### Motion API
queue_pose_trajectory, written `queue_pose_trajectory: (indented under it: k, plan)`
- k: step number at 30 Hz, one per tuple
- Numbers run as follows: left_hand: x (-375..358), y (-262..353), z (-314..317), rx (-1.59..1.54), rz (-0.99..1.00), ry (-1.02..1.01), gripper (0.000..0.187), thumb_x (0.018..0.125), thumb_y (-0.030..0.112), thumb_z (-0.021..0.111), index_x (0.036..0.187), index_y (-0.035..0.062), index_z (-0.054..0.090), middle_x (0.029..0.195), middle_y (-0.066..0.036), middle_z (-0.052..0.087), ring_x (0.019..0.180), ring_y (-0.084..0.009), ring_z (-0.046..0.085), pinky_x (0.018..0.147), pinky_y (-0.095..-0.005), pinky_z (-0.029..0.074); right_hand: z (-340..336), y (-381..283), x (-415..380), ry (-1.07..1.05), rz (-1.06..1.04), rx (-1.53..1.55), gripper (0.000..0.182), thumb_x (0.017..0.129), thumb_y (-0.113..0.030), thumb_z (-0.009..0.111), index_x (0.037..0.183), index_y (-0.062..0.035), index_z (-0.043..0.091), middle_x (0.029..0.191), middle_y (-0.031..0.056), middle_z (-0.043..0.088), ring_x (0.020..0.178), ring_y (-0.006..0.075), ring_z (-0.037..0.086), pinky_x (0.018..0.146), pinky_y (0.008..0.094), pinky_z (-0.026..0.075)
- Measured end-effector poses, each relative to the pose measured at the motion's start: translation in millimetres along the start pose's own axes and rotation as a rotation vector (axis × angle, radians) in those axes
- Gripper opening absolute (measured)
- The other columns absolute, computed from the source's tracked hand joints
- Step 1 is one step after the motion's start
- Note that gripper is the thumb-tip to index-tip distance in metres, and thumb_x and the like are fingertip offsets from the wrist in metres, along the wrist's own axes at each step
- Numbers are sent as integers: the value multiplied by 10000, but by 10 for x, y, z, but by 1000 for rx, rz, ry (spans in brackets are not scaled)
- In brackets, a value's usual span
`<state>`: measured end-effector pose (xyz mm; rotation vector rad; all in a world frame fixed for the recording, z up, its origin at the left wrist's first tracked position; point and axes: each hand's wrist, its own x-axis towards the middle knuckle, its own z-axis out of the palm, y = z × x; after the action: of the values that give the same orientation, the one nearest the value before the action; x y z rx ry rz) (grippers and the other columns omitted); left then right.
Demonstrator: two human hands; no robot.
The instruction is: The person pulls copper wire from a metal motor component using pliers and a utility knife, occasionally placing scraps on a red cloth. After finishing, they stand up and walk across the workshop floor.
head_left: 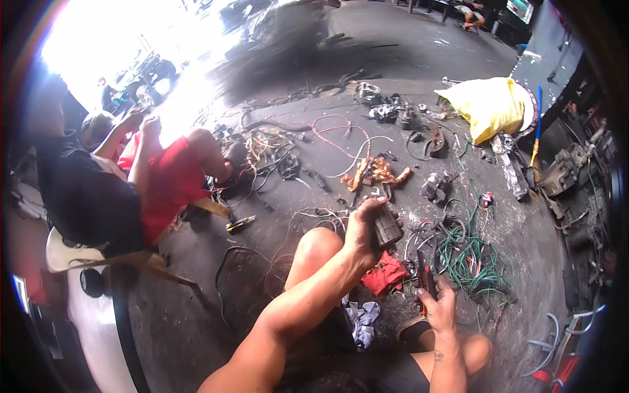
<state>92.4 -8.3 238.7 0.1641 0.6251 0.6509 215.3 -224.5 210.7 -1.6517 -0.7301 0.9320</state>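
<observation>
My left hand [362, 226] is closed around a dark grey, block-like metal part [388, 230], held up in front of my knees. Lower and to the right, my right hand [438, 306] grips red-handled pliers [429, 280], pointing away from me; their jaws are hard to make out. A red cloth [385, 274] lies on the floor between my two hands. Beyond my left hand is a heap of copper-coloured wire or foil [377, 171]. To the right of the pliers spreads a tangle of green wires [477, 262].
At left another person in red shorts [171, 183] sits on a low seat beside loose cables [262, 141]. A yellow-handled tool [240, 224] lies near them. A yellow sack [488, 108], greasy machine parts [386, 111] and a blue pole [538, 124] are farther off.
</observation>
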Motion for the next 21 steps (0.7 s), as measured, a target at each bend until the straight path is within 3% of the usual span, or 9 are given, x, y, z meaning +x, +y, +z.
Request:
queue_pose_trajectory:
  k: [9, 10, 12, 13, 14, 16, 17, 19, 21]
  plan:
    - [-31, 46, -27, -68, -1, 14, 279, 792, 240, 671, 1000, 142, 512, 823, -101, 586, 714, -275, 623, 631, -433, 544, 31, -19, 9, 114, -96, -134, 230, 803, -83, 658, 1008, 2, 598, 831, 59, 654, 734, 124, 612, 682, 294, 480]
    - [-29, 67, -29, -44, -27, 5, 259, 795, 234, 666, 986, 141, 518, 810, -95, 575, 709, -270, 611, 640, -437, 546, 1, -50, -9, 69, -9, -72, 308, 829, -110, 671, 1109, 1, 604, 962, 84, 675, 858, 138, 626, 768, 292, 483]
    - [-1, 53, -69, -92, -21, -44, 233, 799, 232, 661, 960, 139, 520, 800, -89, 563, 715, -275, 607, 645, -438, 545, 26, 93, 42, 94, -82, -2, 393, 873, -161, 667, 1229, -18, 580, 1117, 103, 660, 1001, 155, 609, 869, 287, 465]
    - [-34, 51, -27, -84, -22, -14, 195, 777, 238, 672, 888, 126, 557, 782, -94, 579, 716, -269, 601, 662, -424, 537, 10, 21, 33, 106, -152, -206, 441, 906, -181, 648, 1311, -42, 542, 1224, 106, 621, 1103, 157, 570, 952, 288, 425]
    - [-75, 58, 4, -78, -16, 23, 170, 755, 243, 683, 816, 112, 593, 764, -98, 594, 717, -263, 596, 679, -410, 530, 25, 34, 52, 142, -228, -252, 406, 905, -179, 646, 1273, -31, 559, 1094, 98, 668, 955, 170, 630, 834, 295, 489]
    - [-24, 53, -38, -118, -20, 32, 162, 763, 229, 682, 823, 102, 601, 775, -103, 608, 711, -271, 595, 682, -399, 534, 29, 22, 35, 75, 161, 85, 340, 910, -180, 640, 1210, -29, 586, 884, 69, 681, 711, 146, 637, 626, 291, 510]
    - [-17, 45, -34, -124, -10, 41, 163, 765, 226, 681, 831, 100, 600, 778, -103, 608, 718, -272, 595, 681, -398, 534, 23, 57, 37, 86, 159, 89, 340, 910, -180, 640, 1210, -29, 586, 884, 69, 681, 711, 146, 637, 626, 291, 510]
    - [-10, 37, -24, -127, 0, 50, 164, 767, 222, 680, 838, 99, 599, 780, -102, 608, 724, -273, 594, 680, -398, 534, 13, 192, 88, 56, 118, -24, 251, 916, -187, 633, 1120, -41, 619, 695, 27, 626, 528, 101, 561, 462, 271, 445]
    - [-15, 35, -26, -118, 13, 68, 188, 764, 229, 686, 863, 97, 594, 793, -104, 602, 737, -275, 593, 680, -400, 535, -21, 318, 139, 74, 38, -98, 225, 917, -179, 628, 1096, -43, 628, 677, 29, 615, 530, 93, 557, 468, 266, 441]
